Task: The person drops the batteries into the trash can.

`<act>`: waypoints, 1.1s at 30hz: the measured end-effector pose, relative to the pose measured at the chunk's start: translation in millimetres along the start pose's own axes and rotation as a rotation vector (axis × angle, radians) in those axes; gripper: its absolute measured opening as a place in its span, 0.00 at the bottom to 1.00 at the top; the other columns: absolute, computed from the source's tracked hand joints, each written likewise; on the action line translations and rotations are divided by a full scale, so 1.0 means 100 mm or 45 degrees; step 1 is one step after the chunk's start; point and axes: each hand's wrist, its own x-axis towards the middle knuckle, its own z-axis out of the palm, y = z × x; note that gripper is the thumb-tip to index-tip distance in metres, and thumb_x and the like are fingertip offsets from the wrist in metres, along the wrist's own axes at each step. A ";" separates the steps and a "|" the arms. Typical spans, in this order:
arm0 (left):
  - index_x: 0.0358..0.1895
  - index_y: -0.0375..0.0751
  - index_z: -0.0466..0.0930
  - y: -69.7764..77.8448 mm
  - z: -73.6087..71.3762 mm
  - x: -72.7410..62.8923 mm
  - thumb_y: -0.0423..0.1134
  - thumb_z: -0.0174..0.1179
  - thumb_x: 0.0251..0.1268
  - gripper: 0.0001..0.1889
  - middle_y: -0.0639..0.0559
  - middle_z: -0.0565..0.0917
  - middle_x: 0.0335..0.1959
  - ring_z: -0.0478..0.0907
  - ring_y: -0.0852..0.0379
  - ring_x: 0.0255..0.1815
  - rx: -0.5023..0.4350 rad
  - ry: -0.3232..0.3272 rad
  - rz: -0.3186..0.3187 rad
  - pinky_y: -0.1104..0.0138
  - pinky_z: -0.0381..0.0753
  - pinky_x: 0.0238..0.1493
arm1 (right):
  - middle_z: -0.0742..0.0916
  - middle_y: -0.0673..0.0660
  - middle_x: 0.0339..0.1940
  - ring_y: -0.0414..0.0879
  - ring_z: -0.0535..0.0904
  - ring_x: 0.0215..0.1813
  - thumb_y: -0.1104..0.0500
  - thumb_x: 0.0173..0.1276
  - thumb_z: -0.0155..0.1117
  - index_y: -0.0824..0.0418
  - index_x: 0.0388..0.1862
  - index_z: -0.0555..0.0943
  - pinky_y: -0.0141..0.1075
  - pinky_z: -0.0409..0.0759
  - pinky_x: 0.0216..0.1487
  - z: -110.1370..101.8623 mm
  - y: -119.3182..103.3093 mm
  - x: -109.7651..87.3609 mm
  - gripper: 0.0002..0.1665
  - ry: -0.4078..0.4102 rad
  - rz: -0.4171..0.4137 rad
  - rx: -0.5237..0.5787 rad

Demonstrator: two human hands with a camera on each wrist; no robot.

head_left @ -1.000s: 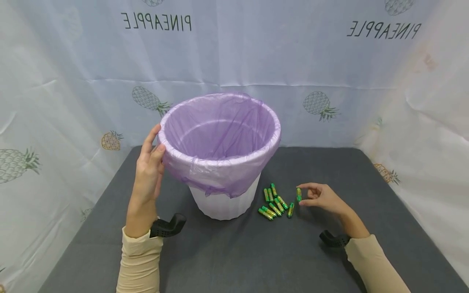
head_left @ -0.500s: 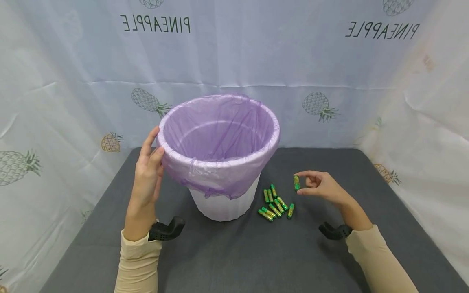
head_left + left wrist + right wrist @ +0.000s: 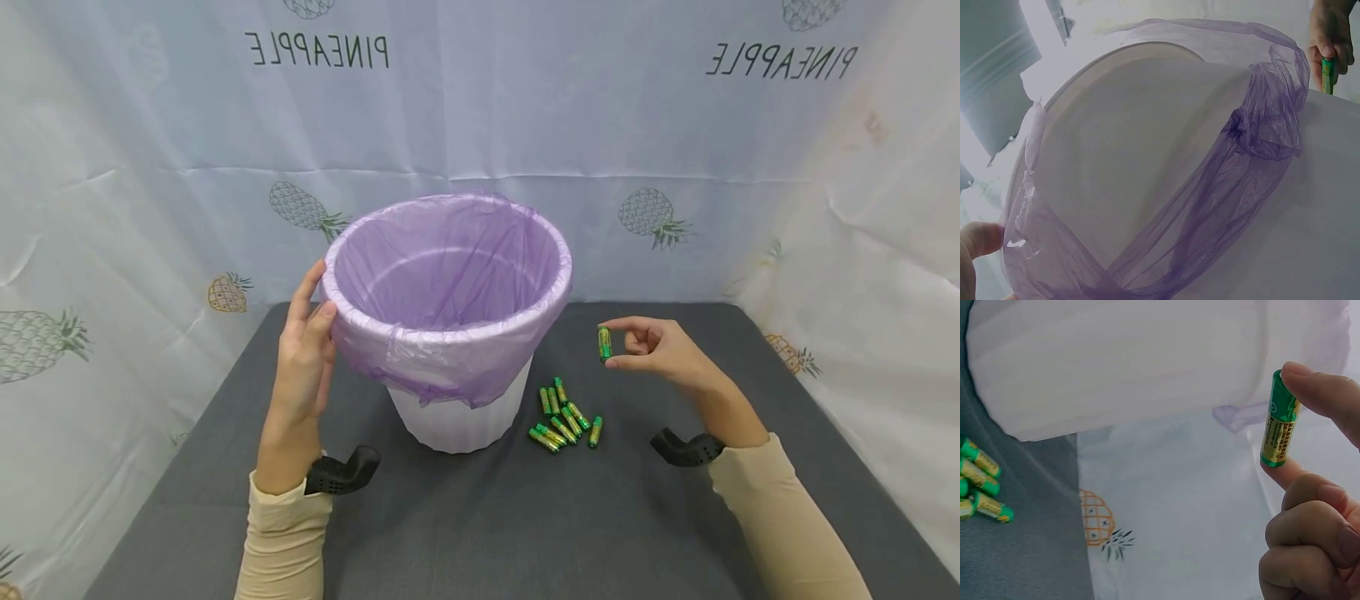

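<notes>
In the head view, a white trash can (image 3: 459, 423) stands on the dark table with a purple plastic bag (image 3: 450, 362) lining it and folded over its rim. My left hand (image 3: 298, 358) rests against the can's left side, thumb and fingers extended along the bagged rim. Between thumb and index fingertip, my right hand (image 3: 663, 354) pinches a green and gold battery (image 3: 604, 343) by its two ends. It hangs above the table, right of the can. The right wrist view shows this battery (image 3: 1280, 419) nearly upright, the other fingers curled below it.
Several loose batteries (image 3: 570, 415) lie in a cluster on the dark tabletop (image 3: 480, 525), right of the can's base. A pineapple-print curtain (image 3: 480, 100) hangs behind and along both sides. Each wrist wears a black camera mount (image 3: 686, 448).
My right hand has lifted the battery up from beside the cluster, well above the table. The left hand stays at the can's rim, and the loose batteries have not moved.
</notes>
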 end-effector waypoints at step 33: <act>0.75 0.42 0.50 0.03 0.03 -0.01 0.33 0.45 0.72 0.30 0.56 0.79 0.46 0.76 0.67 0.44 0.023 0.035 -0.023 0.76 0.76 0.48 | 0.65 0.45 0.19 0.43 0.53 0.22 0.73 0.63 0.61 0.55 0.56 0.79 0.38 0.55 0.27 -0.10 -0.59 0.25 0.24 0.055 -0.180 0.200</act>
